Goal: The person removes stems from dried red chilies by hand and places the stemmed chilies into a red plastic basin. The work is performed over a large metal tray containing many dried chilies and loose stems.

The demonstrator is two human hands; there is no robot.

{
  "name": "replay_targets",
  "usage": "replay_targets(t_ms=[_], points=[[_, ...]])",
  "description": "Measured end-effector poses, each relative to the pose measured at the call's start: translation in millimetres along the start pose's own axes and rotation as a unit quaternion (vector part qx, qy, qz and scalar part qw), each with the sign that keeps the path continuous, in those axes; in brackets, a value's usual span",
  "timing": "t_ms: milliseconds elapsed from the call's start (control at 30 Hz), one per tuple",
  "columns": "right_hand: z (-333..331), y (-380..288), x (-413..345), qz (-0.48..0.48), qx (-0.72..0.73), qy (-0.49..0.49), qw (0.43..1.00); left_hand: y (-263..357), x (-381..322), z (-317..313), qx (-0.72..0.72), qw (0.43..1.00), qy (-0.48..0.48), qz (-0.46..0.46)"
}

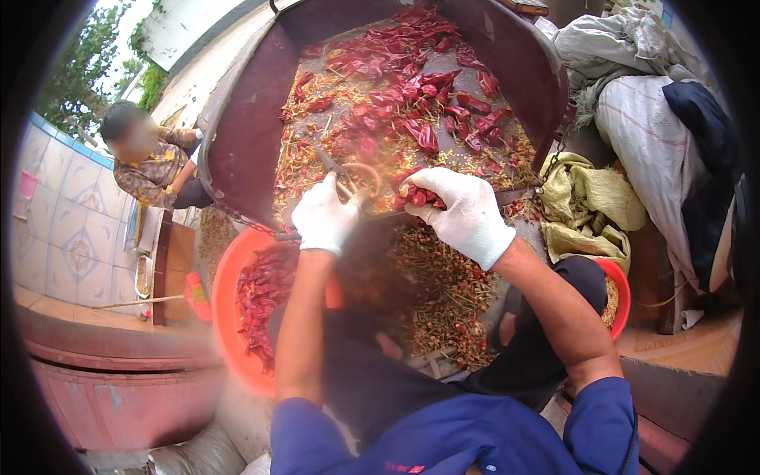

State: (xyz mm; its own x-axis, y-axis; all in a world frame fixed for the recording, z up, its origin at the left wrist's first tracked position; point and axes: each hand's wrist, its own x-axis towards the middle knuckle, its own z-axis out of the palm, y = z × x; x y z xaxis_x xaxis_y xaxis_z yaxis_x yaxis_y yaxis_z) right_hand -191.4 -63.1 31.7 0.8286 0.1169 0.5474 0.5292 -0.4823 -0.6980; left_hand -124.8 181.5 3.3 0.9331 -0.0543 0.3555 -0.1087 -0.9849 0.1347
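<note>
My left hand (328, 215), in a white knit glove, is closed around a pair of scissors (336, 168). Their dark metal points away to the upper left, and a reddish loop handle (369, 172) shows beside the fingers. To its right, my right hand (460, 208), gloved the same way, grips a small bunch of dried red chili peppers (419, 197) between thumb and fingers. Both hands are over the near edge of a dark red metal cart bed (244, 127). Loose dried chilies (424, 136), pale seeds and stem bits lie on its floor.
At my left stands an orange basin (228, 344) of chilies. Cut stems and caps (445, 291) are heaped between my legs. A red basin (620, 297) of seeds, a yellow woven sack (588, 196) and white sacks (638, 113) are on the right. Another person (151, 157) sits beyond the cart's left side.
</note>
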Motion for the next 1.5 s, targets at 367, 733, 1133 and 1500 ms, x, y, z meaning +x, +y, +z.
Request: replay_targets(t_ms=[367,733,1133,1500], points=[[-1.0,1.2,-0.6,0.006,-0.005,-0.006,1.0,-6.1,-1.3,-18.0,-0.016,0.991,-0.095,-0.091],[7.1,5.5,1.5,0.015,0.002,-0.022,1.0,10.4,-8.5,-25.2,-0.002,0.987,-0.117,-0.11],[0.1,11.9,2.5,0.02,-0.026,-0.022,0.999,4.5,-26.0,-21.3,-0.008,0.985,-0.135,-0.109],[-17.7,14.5,8.6,0.089,0.011,0.008,0.996,-28.5,-36.9,-42.3,-0.699,0.699,-0.122,-0.082]])
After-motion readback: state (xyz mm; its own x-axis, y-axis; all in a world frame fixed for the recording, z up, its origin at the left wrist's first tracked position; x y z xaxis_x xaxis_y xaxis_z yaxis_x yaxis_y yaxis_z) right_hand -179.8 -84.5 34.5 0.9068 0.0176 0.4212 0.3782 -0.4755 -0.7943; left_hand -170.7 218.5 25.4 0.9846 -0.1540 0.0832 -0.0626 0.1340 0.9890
